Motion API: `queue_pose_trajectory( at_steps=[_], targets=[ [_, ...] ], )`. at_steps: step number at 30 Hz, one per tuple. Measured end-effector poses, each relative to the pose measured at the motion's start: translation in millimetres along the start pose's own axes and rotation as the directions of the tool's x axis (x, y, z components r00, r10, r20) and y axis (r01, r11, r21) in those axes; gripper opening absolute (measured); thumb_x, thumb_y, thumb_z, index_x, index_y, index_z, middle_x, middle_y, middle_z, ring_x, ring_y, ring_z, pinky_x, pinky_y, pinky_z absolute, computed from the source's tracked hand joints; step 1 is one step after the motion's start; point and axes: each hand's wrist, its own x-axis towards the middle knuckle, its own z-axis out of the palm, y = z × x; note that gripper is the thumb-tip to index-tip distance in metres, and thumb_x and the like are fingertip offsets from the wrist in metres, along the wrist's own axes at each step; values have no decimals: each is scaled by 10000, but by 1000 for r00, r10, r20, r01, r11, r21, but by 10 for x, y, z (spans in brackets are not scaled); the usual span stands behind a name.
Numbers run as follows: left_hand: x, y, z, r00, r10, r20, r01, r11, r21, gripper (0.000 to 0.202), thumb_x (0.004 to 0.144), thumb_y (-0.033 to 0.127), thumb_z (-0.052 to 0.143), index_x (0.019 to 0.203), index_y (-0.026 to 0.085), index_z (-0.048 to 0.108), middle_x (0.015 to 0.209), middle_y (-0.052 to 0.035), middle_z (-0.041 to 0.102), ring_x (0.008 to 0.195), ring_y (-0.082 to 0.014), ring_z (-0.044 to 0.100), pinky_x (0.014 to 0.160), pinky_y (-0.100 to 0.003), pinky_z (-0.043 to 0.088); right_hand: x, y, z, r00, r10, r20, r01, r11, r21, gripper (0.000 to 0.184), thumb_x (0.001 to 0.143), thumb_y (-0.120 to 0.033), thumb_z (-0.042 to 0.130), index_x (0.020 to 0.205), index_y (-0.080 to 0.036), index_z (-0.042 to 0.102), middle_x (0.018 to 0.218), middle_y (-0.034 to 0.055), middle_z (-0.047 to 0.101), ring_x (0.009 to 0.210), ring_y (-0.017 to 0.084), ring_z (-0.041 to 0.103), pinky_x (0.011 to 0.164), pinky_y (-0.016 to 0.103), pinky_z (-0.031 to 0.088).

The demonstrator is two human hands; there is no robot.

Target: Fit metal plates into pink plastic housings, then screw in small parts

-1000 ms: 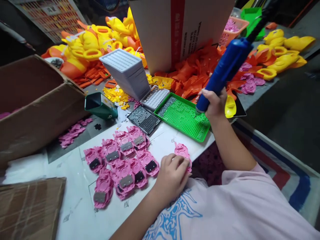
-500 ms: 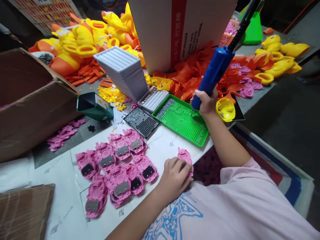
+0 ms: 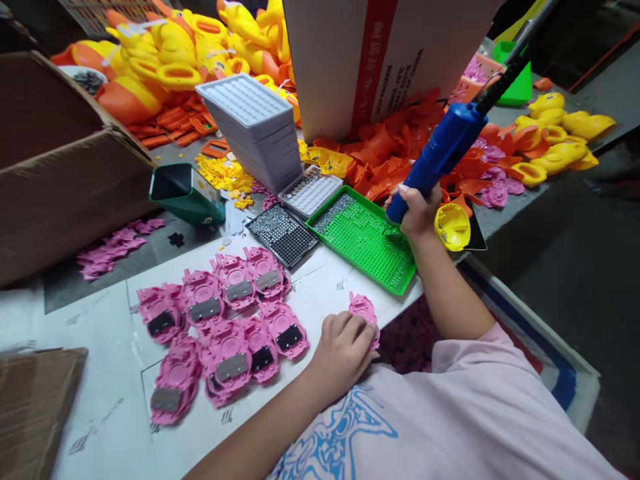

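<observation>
My right hand is wrapped round a blue electric screwdriver, its lower end over the right part of a green perforated tray of small screws. My left hand lies over a pink plastic part at the table's front edge, its fingers bent on it; the hand hides much of the part. To the left, several pink plastic housings with grey or black plates lie in two rough rows on the white table covering. A black perforated tray of screws sits beside the green one.
A stack of white trays rises behind the black tray. Orange plastic parts are heaped before a tall carton. An open cardboard box and a dark green container stand left. A yellow cup sits right of my wrist.
The camera view has shifted slightly, so the pink housings appear further left. Both hands keep their holds, and the screwdriver tip remains at the green tray.
</observation>
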Motion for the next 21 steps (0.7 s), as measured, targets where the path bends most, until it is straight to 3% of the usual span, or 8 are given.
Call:
queue_pose_trajectory(
  at_steps=[13,18,21],
  targets=[
    [-28,9,8,1000,19,-9,-19,1000,16,391,851,375,555,1182,167,549,1244,-116,549,1218,-319,375,930,-453,301,7,-92,1,1000,2,-17,-2,1000,3,284,633,-337,635,864,-222,516,546,-84,554,426,121,550,449,281,499],
    [-29,1,18,1000,24,-17,-24,999,43,403,843,341,559,1205,163,537,1244,-111,557,1226,-318,381,935,-446,295,-78,-303,-18,999,-35,-21,35,999,6,259,642,-389,603,820,-223,513,563,-63,541,452,130,559,449,278,479],
    [-30,-3,36,999,30,-31,-29,998,53,395,855,334,544,1209,159,537,1222,-102,574,1213,-317,400,917,-438,302,-293,-523,-7,997,38,61,-39,999,10,278,650,-460,577,776,-221,511,601,-46,522,492,127,562,476,280,480]
  ],
)
